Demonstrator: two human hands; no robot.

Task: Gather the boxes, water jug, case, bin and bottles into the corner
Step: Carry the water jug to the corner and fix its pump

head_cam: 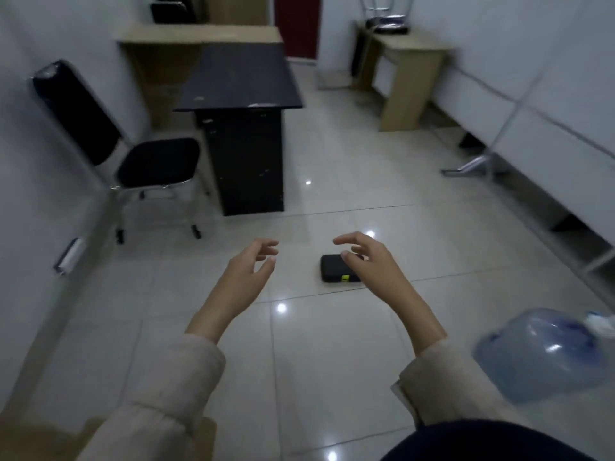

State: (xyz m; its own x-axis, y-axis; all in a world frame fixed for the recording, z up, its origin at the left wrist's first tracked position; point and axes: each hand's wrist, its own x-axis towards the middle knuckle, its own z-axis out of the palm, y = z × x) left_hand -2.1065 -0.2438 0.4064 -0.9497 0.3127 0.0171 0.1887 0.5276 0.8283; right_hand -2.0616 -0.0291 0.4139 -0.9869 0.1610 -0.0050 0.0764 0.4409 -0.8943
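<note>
A small black case [337,268] lay flat on the tiled floor [299,361], its long axis running left to right. It was a rounded rectangle with a yellow label at its near right corner. The right hand [369,261] hovered over its right end, fingers [346,240] spread and loosely curved, holding nothing; whether it touched the case I couldn't tell. The left hand [248,267] hung to the left, apart from the case, fingers relaxed and parted. A clear blue water jug [545,354] lay on its side at the near right. A black desk [239,78] stood beyond, a black chair [146,154] on its left
</note>
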